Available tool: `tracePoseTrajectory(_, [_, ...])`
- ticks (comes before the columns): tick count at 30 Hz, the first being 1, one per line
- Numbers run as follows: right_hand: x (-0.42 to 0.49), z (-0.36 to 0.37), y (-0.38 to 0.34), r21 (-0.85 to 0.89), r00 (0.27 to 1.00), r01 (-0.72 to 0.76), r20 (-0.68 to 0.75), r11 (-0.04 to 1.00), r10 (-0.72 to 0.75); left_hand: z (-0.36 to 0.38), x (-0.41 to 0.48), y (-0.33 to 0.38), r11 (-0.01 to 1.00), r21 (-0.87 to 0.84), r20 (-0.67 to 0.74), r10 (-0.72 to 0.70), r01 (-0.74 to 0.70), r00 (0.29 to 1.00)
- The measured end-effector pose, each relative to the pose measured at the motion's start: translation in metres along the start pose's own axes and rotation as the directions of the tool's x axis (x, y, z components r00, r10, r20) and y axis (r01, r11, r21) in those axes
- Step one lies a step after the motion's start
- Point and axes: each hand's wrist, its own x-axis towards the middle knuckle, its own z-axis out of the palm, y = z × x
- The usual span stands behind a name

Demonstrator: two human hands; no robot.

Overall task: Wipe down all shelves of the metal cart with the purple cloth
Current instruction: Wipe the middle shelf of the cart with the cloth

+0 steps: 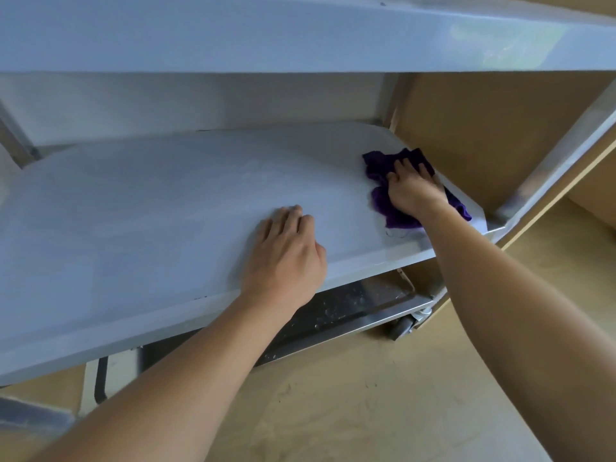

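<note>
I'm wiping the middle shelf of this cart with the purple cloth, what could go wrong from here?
1. The cart has a caster wheel. With your left hand resting on the middle shelf, a hard push might roll it.
2. The purple cloth under your right hand lies at the shelf's right end, so a stroke that way could push it off the edge.
</note>
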Motion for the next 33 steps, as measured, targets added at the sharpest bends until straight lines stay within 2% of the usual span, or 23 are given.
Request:
tracePoseTrajectory(3, [0.013, 0.004, -0.029, -0.013, 0.998, 0.043, 0.053, 0.999, -0.042, 0.000, 0.001, -0.002, 1.000, 0.002, -0.007, 0.002, -0.002, 1.000])
tracePoseTrajectory(8, [0.009, 0.018, -0.099, -0.025, 0.944, 0.315, 0.109, 0.949, -0.310, -0.004, 0.000, -0.006, 0.995, -0.094, -0.047, -0.031, 0.027, 0.998])
tracePoseTrajectory(11, [-0.016, 0.019, -0.108, 0.004, 0.924, 0.365, 0.123, 0.931, -0.363, -0.008, 0.002, -0.013, 0.981, -0.148, -0.020, -0.130, 0.126, 0.991])
tracePoseTrajectory(14, [-0.048, 0.022, -0.096, 0.012, 0.923, 0.380, 0.065, 0.925, -0.380, -0.010, 0.004, -0.019, 0.978, -0.101, -0.032, -0.187, 0.183, 0.982])
tracePoseTrajectory(19, [-0.042, 0.017, -0.075, 0.025, 0.950, 0.303, 0.067, 0.953, -0.304, -0.008, 0.006, -0.024, 0.981, -0.044, 0.037, -0.186, 0.188, 0.982])
tracePoseTrajectory(25, [0.020, 0.009, -0.045, -0.007, 0.997, 0.042, 0.059, 0.999, -0.042, -0.003, 0.007, -0.022, 0.981, -0.028, 0.030, -0.191, 0.192, 0.981])
tracePoseTrajectory(28, [0.042, 0.010, -0.039, -0.023, 0.999, -0.013, 0.037, 1.000, 0.014, -0.010, 0.010, -0.024, 0.974, -0.097, 0.046, -0.203, 0.206, 0.978])
tracePoseTrajectory(33, [0.066, 0.009, -0.037, -0.032, 0.998, -0.051, 0.021, 0.998, 0.051, -0.017, 0.018, -0.044, 0.998, 0.012, 0.000, -0.058, 0.058, 0.998])
